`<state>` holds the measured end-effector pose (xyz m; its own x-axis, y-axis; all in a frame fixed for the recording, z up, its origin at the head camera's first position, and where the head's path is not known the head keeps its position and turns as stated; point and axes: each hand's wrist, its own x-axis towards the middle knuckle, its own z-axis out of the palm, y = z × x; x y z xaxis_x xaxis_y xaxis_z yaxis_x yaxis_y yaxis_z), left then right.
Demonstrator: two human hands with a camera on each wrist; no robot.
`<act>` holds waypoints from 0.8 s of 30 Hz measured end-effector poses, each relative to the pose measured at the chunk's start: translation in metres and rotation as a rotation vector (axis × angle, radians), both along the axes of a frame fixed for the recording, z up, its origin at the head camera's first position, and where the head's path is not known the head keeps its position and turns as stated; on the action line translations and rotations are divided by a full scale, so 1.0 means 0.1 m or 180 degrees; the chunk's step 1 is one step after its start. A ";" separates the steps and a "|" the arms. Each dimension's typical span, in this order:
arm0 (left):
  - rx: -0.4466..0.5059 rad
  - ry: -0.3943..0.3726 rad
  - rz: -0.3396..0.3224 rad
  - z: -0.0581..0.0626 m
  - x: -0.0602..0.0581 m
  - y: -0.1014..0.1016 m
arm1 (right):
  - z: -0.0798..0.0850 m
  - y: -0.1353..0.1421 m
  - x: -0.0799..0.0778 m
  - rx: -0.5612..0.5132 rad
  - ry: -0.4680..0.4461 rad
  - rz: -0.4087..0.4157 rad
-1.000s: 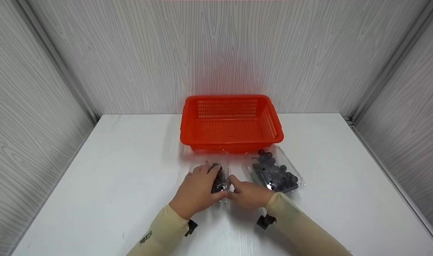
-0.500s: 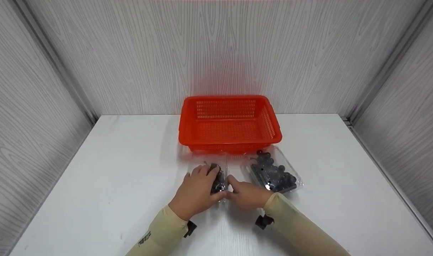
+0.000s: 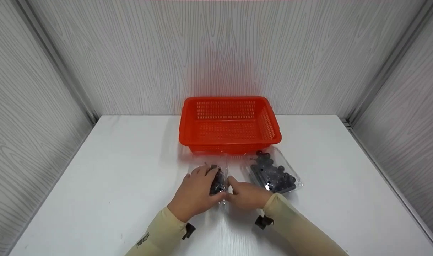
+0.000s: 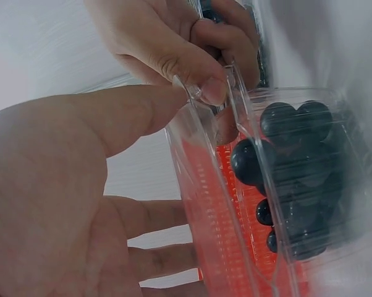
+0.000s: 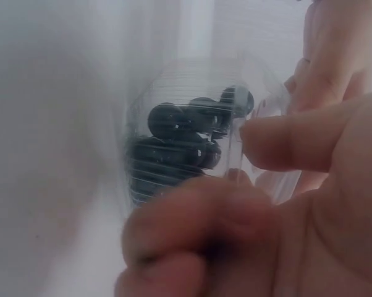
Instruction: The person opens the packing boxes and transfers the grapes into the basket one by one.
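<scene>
A clear plastic clamshell box [image 3: 219, 185] with dark grapes [image 4: 303, 179] inside lies on the table in front of the basket. My left hand [image 3: 195, 193] spans its lid [image 4: 201, 192], fingers over the top and thumb at the near edge. At that same edge, my right hand [image 3: 250, 195] pinches the rim between thumb and forefinger, as the right wrist view [image 5: 235, 241] also shows. The left wrist view has a narrow gap between lid and base. The left hand hides part of the box from above. Right of it lies a second clear grape box [image 3: 273, 174], closest to my right hand.
A red-orange slotted plastic basket [image 3: 227, 144] stands behind both boxes with nothing in it. The white table [image 3: 113, 185] is bounded by a grey wood-grain wall [image 3: 216, 46] at the back and by side panels.
Both hands stay at the same box, with hardly any movement. The whole head view has shifted very slightly; the second box and the basket keep their places.
</scene>
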<state>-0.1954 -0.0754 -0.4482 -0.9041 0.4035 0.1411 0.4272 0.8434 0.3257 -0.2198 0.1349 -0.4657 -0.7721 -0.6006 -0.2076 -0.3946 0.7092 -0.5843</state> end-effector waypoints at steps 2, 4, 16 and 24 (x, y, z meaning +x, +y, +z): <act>-0.0004 -0.0017 0.0002 0.01 0.01 0.00 | 0.01 0.00 0.00 -0.0022 0.0026 -0.0008; -0.0016 -0.0022 0.0012 0.02 0.02 0.01 | 0.03 0.00 0.00 -0.0063 0.0085 -0.0054; -0.0196 0.0089 -0.0051 0.04 0.04 0.07 | 0.04 -0.01 -0.03 -0.0211 0.0189 -0.0182; -0.0127 0.0225 -0.0137 0.10 0.06 0.09 | 0.07 -0.01 -0.02 -0.0155 0.0241 -0.0123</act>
<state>-0.1891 -0.0666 -0.4383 -0.8742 0.4482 0.1869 0.4840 0.8356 0.2600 -0.2220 0.1340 -0.4590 -0.8073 -0.5780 -0.1190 -0.4118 0.6963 -0.5879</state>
